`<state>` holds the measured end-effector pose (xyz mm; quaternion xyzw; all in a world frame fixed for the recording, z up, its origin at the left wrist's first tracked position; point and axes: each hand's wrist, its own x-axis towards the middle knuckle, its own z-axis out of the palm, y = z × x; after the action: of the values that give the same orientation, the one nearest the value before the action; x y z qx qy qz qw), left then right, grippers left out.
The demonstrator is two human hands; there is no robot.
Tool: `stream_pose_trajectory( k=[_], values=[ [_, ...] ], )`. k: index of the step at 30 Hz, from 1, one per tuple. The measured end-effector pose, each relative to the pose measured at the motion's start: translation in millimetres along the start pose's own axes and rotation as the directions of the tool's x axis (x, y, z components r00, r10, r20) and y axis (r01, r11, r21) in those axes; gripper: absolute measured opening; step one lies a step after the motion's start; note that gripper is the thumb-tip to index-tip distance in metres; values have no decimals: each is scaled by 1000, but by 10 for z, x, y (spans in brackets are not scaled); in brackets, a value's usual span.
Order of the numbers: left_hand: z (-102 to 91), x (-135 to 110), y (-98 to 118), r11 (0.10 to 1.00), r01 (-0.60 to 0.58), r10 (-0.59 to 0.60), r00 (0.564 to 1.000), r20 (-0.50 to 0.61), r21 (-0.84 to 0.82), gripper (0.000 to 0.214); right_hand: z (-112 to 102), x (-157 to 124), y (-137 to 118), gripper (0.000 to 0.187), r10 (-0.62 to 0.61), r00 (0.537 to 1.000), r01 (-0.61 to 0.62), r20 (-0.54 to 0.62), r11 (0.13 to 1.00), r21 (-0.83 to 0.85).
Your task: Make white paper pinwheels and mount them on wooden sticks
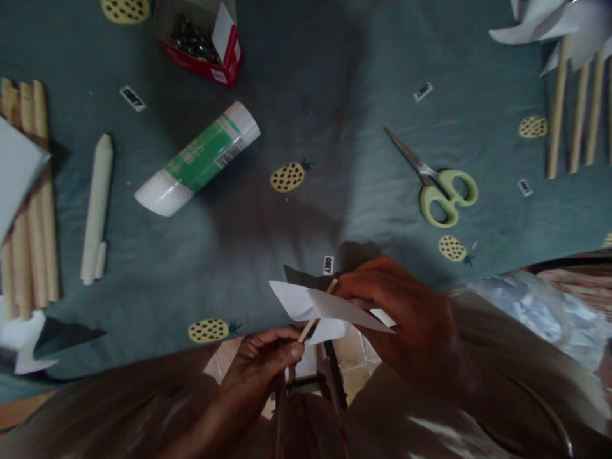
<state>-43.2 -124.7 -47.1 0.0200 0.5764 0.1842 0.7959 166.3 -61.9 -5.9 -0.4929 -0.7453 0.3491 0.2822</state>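
Observation:
My left hand (265, 357) pinches a thin wooden stick (315, 314) near its lower end, fingers closed around it. My right hand (406, 312) is closed on a white folded paper pinwheel (325, 307) at the stick's upper end, holding the paper against the stick. Both hands are close to my body, just past the near edge of a grey-green cloth (306, 95) printed with pineapples.
On the cloth lie green-handled scissors (437, 182), a large glue stick (198, 159), a white rolled paper tube (97, 207) and a red box of small dark pins (201, 39). Wooden sticks (29, 197) lie at the left edge; finished pinwheels on sticks (574, 76) sit far right.

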Motion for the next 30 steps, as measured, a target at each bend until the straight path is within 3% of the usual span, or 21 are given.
stream_pose_trajectory(
  k=[5, 11, 17, 22, 30],
  values=[
    [-18, -2, -19, 1000, 12, -11, 1000, 12, -10, 33, -4, 12, -9, 17, 30, 1000, -30, 6, 1000, 4],
    [14, -2, 46, 998, -52, 52, 999, -13, 44, 32, -51, 80, -37, 6, 166, 986, -167, 33, 985, 31],
    [87, -7, 125, 995, -84, 86, 996, -23, 61, 43, -73, 140, 8, 10, 329, 936, -336, 124, 941, 35],
    [122, -8, 118, 993, -116, 118, 992, -39, 38, 50, -92, 234, 48, 13, 350, 917, -375, 193, 920, 112],
    [166, 5, 53, 970, -244, 245, 968, 47, -17, 47, -138, 442, 42, 10, 419, 854, -448, 310, 894, 26]
  ],
)
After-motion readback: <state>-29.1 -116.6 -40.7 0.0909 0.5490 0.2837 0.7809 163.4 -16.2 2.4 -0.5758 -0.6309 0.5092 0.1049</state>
